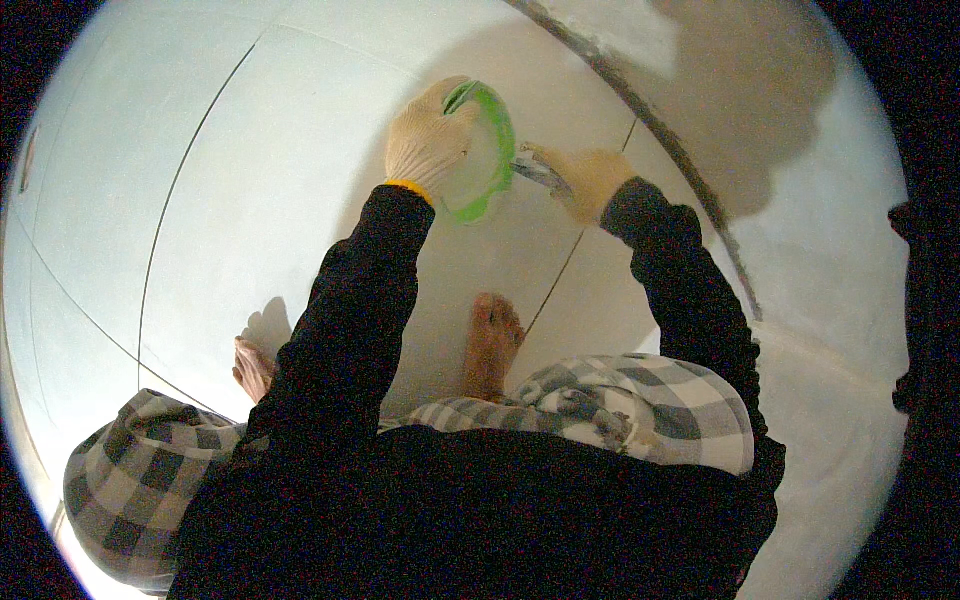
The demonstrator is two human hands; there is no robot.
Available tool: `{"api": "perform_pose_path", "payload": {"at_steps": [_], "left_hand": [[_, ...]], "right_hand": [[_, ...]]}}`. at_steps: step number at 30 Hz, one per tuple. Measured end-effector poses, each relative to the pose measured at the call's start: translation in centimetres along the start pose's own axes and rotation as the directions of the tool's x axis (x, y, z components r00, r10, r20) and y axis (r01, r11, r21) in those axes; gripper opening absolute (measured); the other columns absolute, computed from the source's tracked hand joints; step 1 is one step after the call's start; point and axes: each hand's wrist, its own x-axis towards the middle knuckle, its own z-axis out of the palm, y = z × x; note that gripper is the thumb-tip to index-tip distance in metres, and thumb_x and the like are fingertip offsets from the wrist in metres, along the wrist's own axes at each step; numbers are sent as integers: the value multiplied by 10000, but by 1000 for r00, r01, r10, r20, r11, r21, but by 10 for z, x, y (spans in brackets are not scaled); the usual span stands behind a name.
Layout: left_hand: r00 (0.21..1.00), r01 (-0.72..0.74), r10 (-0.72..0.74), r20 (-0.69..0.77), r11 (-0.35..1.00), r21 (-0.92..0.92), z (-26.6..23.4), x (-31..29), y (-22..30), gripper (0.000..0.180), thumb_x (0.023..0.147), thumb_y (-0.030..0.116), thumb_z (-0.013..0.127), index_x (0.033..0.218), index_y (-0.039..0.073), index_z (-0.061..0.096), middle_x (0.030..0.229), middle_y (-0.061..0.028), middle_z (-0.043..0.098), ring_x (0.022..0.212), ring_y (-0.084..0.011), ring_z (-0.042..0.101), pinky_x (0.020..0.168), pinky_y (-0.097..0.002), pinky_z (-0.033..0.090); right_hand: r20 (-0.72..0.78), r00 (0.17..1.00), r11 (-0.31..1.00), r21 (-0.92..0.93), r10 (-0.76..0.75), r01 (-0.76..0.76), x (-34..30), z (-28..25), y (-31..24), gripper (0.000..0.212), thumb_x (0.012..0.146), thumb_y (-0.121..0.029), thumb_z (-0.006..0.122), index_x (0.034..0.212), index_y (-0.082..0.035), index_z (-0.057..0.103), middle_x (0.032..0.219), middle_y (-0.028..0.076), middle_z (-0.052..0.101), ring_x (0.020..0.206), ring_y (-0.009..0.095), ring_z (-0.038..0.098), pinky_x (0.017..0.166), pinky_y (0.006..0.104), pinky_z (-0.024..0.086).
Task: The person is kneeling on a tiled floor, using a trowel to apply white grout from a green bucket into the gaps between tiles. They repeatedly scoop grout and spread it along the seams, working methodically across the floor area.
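Note:
My left hand (428, 135), in a cream knit glove with a yellow cuff, is closed on the left side of a shallow bowl (505, 130) with a green rim. The bowl is pale inside, and its left part is hidden under the glove. Just right of it, my gloved right hand (585, 182) grips a flat grey blade like a putty knife (540, 173). The blade points left and its tip comes up to the bowl's right edge; whether they touch I cannot tell. Its handle is hidden in the glove.
Pale large tiles with thin dark joints (180, 190) make up the floor. A rough dark gap (640, 100) curves down the right, with a stained grey surface (750, 110) beyond. My bare feet (490, 340) are on the tiles, below my checked trousers (680, 400).

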Motion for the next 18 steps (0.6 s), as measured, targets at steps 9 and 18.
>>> {"api": "perform_pose_path", "payload": {"at_steps": [9,18], "left_hand": [[964,266,-265,29,948,-177,-1,3,21,415,869,323,553,1192,87,665,973,-154,719,878,-324,686,834,-412,524],[975,222,-222,10,969,-107,-2,-3,36,418,865,325,541,1165,64,667,1043,-200,697,983,-367,659,887,-438,505]], "right_hand": [[75,994,993,-80,-84,90,37,-4,-5,551,803,-197,661,1332,-301,548,985,136,711,919,389,682,759,517,548],[288,945,987,46,-158,152,43,-16,-17,582,765,-330,722,1315,-215,574,1117,142,693,1015,359,660,894,454,518]]}}
